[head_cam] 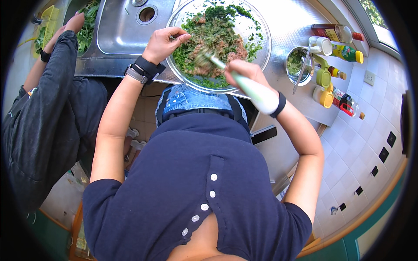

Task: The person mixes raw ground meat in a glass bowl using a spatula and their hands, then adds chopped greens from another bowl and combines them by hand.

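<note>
A large clear glass bowl stands before me on the steel counter, holding minced meat and chopped green leaves. My right hand grips a white and pale green handled utensil, perhaps a spoon. Its far end is blurred and sunk in the meat mixture. Over the bowl's left rim is my left hand, with thumb and fingertips close together. Whether those fingers pinch the rim is hidden.
Left of the bowl lies a steel sink. A co-worker's hand touches leafy greens in a second basin. At right stand a steel container with a utensil across it, a dark red bottle and several seasoning jars.
</note>
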Demonstrator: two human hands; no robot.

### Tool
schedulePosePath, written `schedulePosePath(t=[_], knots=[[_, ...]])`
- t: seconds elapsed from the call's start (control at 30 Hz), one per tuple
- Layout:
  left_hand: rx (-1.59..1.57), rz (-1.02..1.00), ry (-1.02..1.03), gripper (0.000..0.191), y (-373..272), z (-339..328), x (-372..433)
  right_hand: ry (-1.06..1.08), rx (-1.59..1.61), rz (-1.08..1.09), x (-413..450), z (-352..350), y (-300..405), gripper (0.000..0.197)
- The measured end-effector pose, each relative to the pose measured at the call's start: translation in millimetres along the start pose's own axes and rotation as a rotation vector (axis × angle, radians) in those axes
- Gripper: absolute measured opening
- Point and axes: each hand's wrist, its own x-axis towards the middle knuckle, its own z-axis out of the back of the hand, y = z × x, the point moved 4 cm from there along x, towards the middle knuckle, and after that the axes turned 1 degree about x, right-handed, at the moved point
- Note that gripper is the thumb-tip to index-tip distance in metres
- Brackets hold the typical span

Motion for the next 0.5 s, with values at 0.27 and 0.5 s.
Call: schedulePosePath(t=[0.27, 0.5], knots=[[0.0, -0.029, 0.013, 0.021, -1, -1, 0, 0.027, -0.21, -0.053, -29, 32, -33, 0.012], [0.06, -0.071, 0.011, 0.025, -5, 2, 0, -0.435, -0.466, -0.033, -25, 66, -41, 0.009]])
